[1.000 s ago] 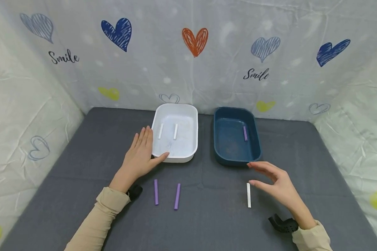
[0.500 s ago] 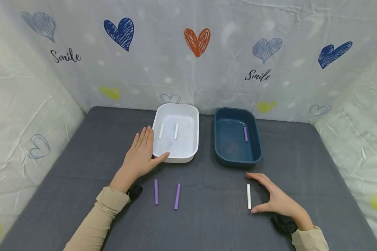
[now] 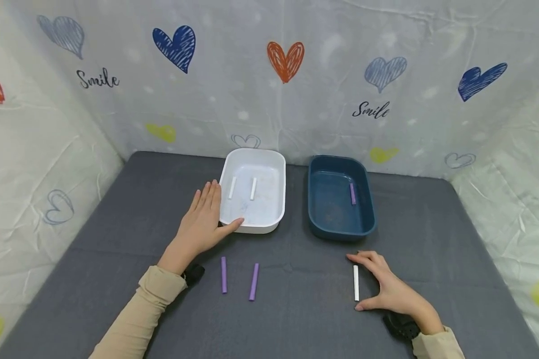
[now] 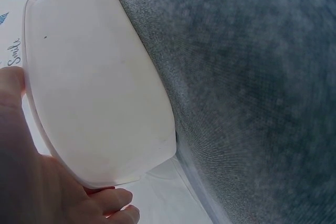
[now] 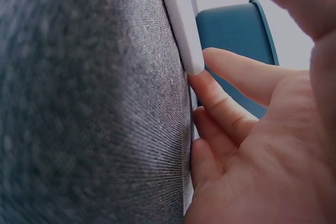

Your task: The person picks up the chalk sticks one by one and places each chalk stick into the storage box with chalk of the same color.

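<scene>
Counting by colour, there are six short sticks: three white and three purple. Two white sticks (image 3: 242, 188) lie side by side inside the white tray (image 3: 276, 164), and one purple stick (image 3: 352, 193) lies inside the blue tray (image 3: 316, 199), which stands just to the right of the white tray. Two more purple sticks (image 3: 238, 277) lie next to each other on the grey surface (image 3: 117, 209), in front of the white tray. The third white stick (image 3: 356, 282) lies on the surface in front of the blue tray, well to the right of the white tray.

The left hand (image 3: 200, 223) lies flat with its fingers straight and together against the white tray's left wall, the thumb spread along the tray's near wall; it touches the tray and grips nothing. The right hand (image 3: 386, 286) is half curled beside the third white stick, with fingers (image 5: 231, 77) curved at its far end and right side and the thumb at its near end. The right wrist view shows fingertips touching the stick, which rests on the surface.

That stick's long axis runs from the near edge of the surface toward the blue tray, parallel to the sticks in the white tray.
</scene>
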Action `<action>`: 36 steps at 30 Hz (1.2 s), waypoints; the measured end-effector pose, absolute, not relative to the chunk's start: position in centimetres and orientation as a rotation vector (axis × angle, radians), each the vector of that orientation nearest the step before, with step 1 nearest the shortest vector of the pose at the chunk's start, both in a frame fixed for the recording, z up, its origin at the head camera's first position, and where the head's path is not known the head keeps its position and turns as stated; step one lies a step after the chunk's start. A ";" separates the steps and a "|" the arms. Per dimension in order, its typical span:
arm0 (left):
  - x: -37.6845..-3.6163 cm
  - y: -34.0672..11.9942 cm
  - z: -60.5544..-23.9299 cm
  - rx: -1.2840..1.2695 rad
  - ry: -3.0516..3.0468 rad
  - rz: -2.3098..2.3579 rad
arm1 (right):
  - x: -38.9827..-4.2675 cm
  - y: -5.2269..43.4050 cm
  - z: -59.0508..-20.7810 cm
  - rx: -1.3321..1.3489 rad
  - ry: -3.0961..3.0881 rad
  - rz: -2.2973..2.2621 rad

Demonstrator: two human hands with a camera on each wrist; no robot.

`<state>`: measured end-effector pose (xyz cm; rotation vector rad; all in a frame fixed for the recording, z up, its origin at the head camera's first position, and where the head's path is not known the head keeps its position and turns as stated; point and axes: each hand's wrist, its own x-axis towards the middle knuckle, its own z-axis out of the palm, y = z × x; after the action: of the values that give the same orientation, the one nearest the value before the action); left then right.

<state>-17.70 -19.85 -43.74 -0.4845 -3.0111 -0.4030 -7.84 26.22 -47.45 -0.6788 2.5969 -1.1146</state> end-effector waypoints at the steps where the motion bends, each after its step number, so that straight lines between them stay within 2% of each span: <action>1: -17.7 -19.8 -43.7 -0.487 -3.010 -0.403 | -7.8 26.2 -47.5 -0.680 2.597 -1.120; 36: -17.7 -19.8 -43.6 -0.477 -3.007 -0.394 | -8.1 26.1 -46.7 -0.672 2.614 -1.086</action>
<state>-17.71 -19.82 -43.60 -0.4772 -3.0069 -0.3944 -8.12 26.08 -46.69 -0.6724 2.6138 -1.0864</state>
